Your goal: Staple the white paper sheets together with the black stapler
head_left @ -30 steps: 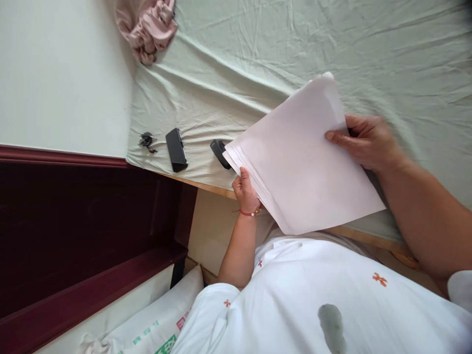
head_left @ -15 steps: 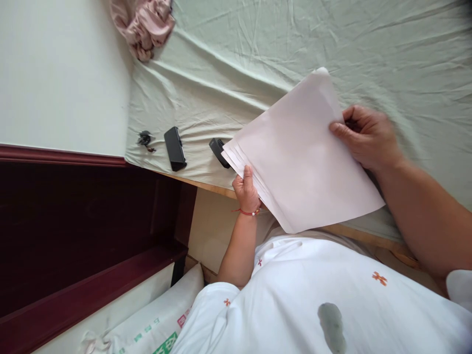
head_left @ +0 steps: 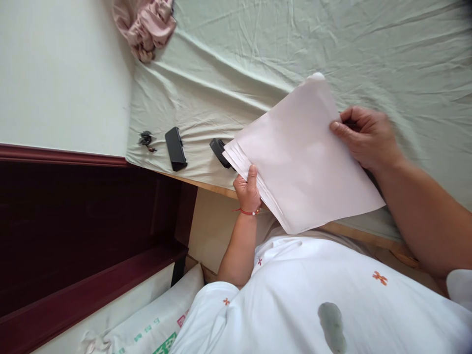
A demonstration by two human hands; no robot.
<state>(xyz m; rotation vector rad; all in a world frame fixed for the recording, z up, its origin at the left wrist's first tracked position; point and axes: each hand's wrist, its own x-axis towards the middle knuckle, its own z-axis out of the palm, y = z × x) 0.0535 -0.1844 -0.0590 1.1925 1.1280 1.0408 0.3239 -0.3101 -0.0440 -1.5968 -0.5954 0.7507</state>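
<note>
Both hands clamped on paper stack (head_left: 302,157): right hand (head_left: 365,137) pinching far edge, left hand (head_left: 248,189) gripping near fanned corner, red cord at wrist. Stack held tilted above green bedsheet (head_left: 258,49) at bed edge. Pink cloth (head_left: 145,24) bunched at far corner. Black case (head_left: 175,148) lying left of stack; black stapler (head_left: 219,152) just beside fanned corner; small dark clip (head_left: 146,139) near wall

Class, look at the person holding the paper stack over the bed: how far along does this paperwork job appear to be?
Done: the sheets are gathered into one stack, lifted above the bedsheet. In hand: the left hand grips the fanned lower corner, and the right hand pinches the far edge. Left: the edges by the left hand are uneven, and a black object, perhaps a stapler, lies untouched beside the stack.
</note>
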